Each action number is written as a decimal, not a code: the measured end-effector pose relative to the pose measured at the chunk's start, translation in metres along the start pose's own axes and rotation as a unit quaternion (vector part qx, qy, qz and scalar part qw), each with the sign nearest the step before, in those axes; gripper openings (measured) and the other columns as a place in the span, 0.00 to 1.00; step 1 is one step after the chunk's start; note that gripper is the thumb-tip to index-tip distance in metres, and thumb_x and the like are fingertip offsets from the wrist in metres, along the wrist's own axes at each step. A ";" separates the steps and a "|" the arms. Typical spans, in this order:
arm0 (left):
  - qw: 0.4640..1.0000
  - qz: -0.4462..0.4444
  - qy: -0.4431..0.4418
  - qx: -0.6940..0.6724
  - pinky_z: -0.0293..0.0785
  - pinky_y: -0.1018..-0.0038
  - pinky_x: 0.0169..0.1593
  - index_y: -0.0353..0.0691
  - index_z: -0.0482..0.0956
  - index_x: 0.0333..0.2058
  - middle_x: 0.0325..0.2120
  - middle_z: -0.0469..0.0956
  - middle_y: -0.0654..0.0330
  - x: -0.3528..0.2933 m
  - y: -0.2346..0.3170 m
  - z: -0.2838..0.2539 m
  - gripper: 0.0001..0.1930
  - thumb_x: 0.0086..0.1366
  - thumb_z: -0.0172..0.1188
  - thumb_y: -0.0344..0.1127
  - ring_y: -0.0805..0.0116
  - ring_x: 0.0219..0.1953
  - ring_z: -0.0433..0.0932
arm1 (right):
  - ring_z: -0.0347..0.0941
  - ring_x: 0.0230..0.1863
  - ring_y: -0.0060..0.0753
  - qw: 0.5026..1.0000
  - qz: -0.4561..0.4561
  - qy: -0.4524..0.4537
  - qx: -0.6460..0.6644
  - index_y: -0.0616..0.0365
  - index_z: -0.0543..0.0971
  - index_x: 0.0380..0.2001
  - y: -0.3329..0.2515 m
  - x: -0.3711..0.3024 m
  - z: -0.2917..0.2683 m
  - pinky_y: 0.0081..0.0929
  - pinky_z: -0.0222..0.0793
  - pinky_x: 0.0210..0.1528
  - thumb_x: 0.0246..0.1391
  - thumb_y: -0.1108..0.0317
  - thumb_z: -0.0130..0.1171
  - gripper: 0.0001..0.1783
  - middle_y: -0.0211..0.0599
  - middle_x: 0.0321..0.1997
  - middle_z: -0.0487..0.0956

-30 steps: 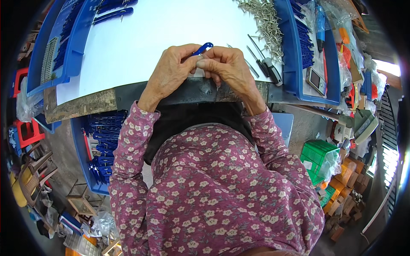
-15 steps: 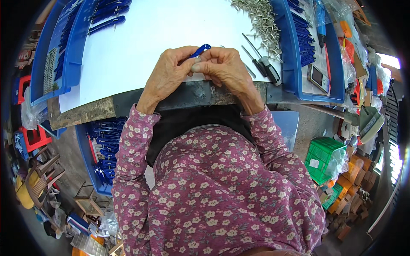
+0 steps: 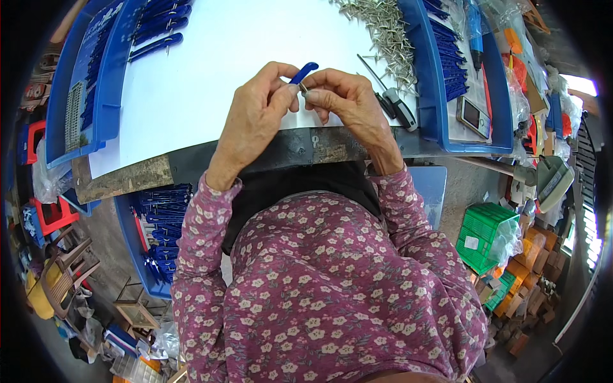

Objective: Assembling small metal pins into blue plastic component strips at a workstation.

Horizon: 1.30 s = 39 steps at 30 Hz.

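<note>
My feed shows the left hand (image 3: 252,115) pinching a blue handle (image 3: 304,72) over the table (image 3: 128,179), the right hand (image 3: 354,108) a metal pin (image 3: 303,87) beside it. Beyond lie heaped pins (image 3: 386,41); farther, a green crate's (image 3: 480,222) white label (image 3: 471,243), unreadable to me.

At six o'clock spreads a plum-purple knit top (image 3: 345,300), scattered with cream five-petalled flowers, smaller pink blossoms and grey-green leaves. The left sleeve (image 3: 204,249), toward eight o'clock, and the right sleeve (image 3: 418,230), toward four, are long and share the print, cuffs (image 3: 221,185) ending at the wrists. The hands (image 3: 251,118) are bare. Black cloth (image 3: 290,173) shows at twelve, past the hem.
</note>
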<state>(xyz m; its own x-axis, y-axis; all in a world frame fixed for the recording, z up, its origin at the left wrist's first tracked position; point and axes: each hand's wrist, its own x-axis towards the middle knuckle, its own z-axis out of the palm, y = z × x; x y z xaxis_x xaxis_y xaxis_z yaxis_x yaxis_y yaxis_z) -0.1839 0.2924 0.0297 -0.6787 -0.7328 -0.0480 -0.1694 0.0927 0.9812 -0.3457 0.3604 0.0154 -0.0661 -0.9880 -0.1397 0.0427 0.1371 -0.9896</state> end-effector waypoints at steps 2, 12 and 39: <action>0.999 0.020 0.015 0.035 0.61 0.87 0.22 0.33 0.70 0.41 0.21 0.73 0.64 -0.002 0.003 0.004 0.11 0.61 0.50 0.31 0.82 0.20 0.68 | 0.67 0.22 0.15 1.000 -0.028 -0.005 0.000 0.65 0.75 0.35 0.001 0.002 -0.002 0.12 0.66 0.24 0.49 0.71 0.57 0.10 0.29 0.22 0.74; 0.970 0.153 0.107 0.157 0.68 0.72 0.22 0.34 0.67 0.33 0.19 0.73 0.52 -0.003 0.004 0.015 0.05 0.57 0.51 0.25 0.60 0.18 0.74 | 0.69 0.20 0.13 0.998 -0.046 -0.019 0.038 0.63 0.73 0.33 0.005 0.013 -0.001 0.11 0.65 0.21 0.43 0.73 0.62 0.12 0.29 0.23 0.75; 0.947 0.156 0.111 0.258 0.67 0.78 0.21 0.35 0.71 0.34 0.20 0.75 0.57 -0.012 0.000 0.011 0.06 0.57 0.53 0.24 0.70 0.18 0.74 | 0.66 0.23 0.13 0.995 -0.036 -0.048 -0.077 0.59 0.76 0.36 0.001 0.008 -0.006 0.11 0.62 0.25 0.46 0.68 0.60 0.12 0.26 0.23 0.73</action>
<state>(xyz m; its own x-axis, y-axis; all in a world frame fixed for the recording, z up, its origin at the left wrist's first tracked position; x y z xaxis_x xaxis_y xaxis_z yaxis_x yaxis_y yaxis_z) -0.1843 0.3086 0.0282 -0.5956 -0.7340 0.3263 -0.3503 0.6029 0.7168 -0.3517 0.3529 0.0129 0.0314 -0.9969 -0.0722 -0.1120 0.0682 -0.9914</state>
